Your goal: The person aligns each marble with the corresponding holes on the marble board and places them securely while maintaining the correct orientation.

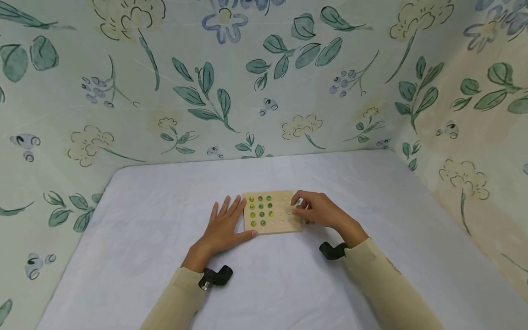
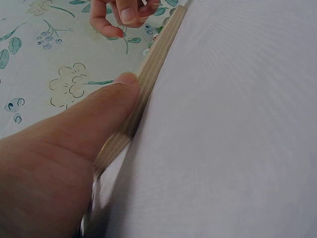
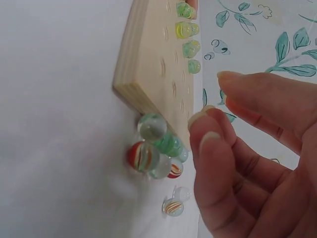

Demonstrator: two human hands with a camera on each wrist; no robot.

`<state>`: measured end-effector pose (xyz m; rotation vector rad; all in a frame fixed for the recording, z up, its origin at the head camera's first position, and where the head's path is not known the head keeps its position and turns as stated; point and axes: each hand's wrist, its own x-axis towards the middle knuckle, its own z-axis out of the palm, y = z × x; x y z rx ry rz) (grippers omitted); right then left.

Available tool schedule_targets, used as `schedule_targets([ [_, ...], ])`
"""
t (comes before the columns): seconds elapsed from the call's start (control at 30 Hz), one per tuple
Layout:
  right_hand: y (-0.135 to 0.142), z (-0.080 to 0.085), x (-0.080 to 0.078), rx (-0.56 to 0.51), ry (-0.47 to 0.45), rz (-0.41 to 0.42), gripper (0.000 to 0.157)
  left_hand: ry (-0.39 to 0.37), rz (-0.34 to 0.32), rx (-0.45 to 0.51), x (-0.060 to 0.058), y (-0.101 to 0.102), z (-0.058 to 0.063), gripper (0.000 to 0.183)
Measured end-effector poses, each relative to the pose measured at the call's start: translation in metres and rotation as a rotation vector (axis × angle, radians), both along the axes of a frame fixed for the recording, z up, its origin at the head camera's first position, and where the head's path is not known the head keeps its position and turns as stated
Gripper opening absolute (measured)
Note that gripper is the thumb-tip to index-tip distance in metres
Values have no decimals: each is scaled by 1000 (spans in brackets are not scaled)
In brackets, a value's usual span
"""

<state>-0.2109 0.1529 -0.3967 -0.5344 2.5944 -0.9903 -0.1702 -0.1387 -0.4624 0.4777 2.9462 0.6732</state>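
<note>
A pale wooden board (image 1: pixel 274 227) with rows of shallow hollows lies flat on the white-covered table. Yellow-green and green marbles (image 1: pixel 261 214) fill hollows on its left side. My left hand (image 1: pixel 224 228) lies with fingers spread at the board's left edge, its thumb (image 2: pixel 111 106) touching the front edge. Over the right end hovers my right hand (image 1: pixel 319 209), fingers loosely bent. In the right wrist view, a gap separates thumb and fingertips (image 3: pixel 200 121), and no marble shows between them. Loose marbles, including a red-striped one (image 3: pixel 143 156) and green ones (image 3: pixel 168 144), lie beside the board's right edge.
A clear marble and an orange-striped marble (image 3: pixel 173 207) sit slightly apart from the loose cluster. White cloth (image 1: pixel 165 192) covers the table. Leaf-and-flower patterned fabric (image 1: pixel 231 91) hangs behind and at the sides.
</note>
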Motion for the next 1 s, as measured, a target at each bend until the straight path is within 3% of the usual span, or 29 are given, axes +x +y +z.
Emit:
schedule_targets([
  [0.33, 11, -7, 4, 19, -17, -24, 20, 3, -4, -4, 0, 0, -3, 104],
  [1.0, 29, -7, 12, 27, -32, -22, 23, -12, 2, 9, -1, -1, 1, 105],
])
